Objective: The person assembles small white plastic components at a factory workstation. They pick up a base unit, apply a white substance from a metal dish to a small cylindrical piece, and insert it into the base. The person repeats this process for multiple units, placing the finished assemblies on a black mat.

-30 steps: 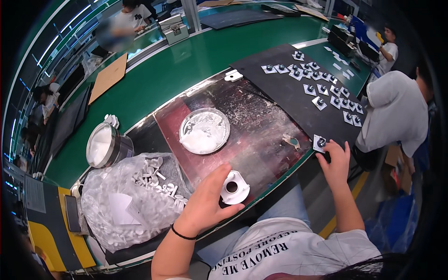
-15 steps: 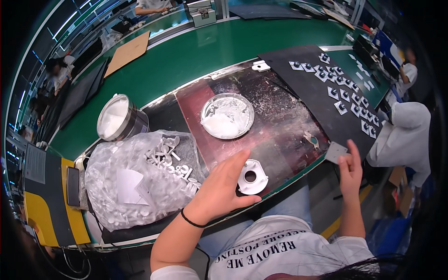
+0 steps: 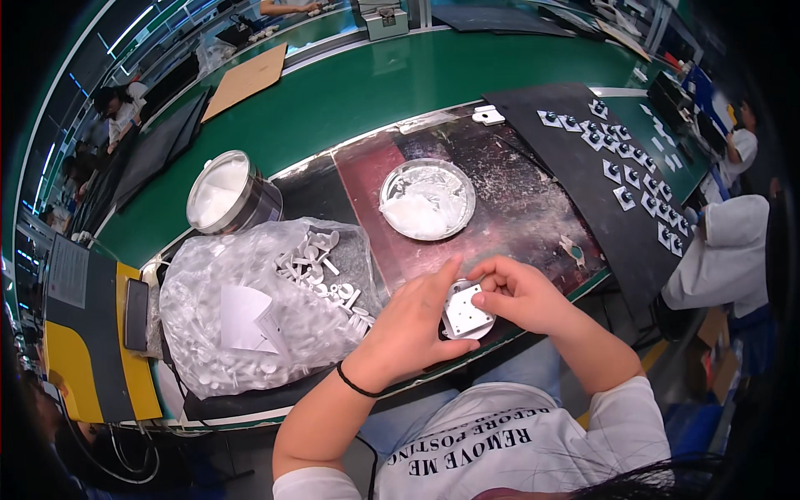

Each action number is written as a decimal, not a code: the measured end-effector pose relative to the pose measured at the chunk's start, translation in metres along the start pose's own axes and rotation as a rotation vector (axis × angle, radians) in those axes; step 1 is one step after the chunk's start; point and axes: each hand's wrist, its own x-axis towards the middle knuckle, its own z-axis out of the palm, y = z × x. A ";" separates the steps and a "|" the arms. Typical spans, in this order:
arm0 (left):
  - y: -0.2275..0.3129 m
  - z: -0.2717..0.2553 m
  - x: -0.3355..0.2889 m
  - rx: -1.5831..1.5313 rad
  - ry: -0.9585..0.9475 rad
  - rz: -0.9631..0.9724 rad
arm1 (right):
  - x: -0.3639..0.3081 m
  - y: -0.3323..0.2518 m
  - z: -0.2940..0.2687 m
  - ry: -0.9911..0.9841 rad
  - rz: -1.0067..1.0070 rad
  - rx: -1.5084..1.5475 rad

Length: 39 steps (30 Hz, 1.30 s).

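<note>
My right hand (image 3: pixel 521 293) pinches a square white plate with small holes (image 3: pixel 467 312) between thumb and fingers. The plate lies over a round white part (image 3: pixel 480 333), covering most of it; whether the two touch all round cannot be seen. My left hand (image 3: pixel 410 321) curves around the left side of the round part, thumb at the near edge and fingers at the far edge. Just beyond both hands sits a shallow round dish with white paste (image 3: pixel 427 200). To the left, a clear plastic bag (image 3: pixel 200 325) holds many small white plastic pieces (image 3: pixel 317 267).
An open tub of white material (image 3: pixel 223 196) stands behind the bag. Rows of small white parts with dark centres (image 3: pixel 631 175) lie on a black mat (image 3: pixel 542 104) at the right. A white piece (image 3: pixel 488 115) rests near the mat. Other people (image 3: pixel 121 108) sit farther off.
My right hand has brought the square plate left from beyond the table edge onto the round part. My left hand stays around the round part. The whole view has shifted slightly.
</note>
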 end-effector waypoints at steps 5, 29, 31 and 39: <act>0.003 -0.002 -0.001 0.030 0.006 -0.007 | 0.001 0.008 0.002 0.041 -0.002 0.002; 0.003 -0.001 0.000 -0.018 0.008 0.004 | 0.002 0.003 -0.002 -0.019 -0.095 -0.140; 0.003 -0.002 0.000 -0.006 0.004 0.004 | -0.001 0.001 0.001 0.005 -0.127 -0.153; 0.010 -0.030 0.003 0.081 0.130 -0.059 | -0.009 -0.003 -0.015 0.176 -0.282 -0.254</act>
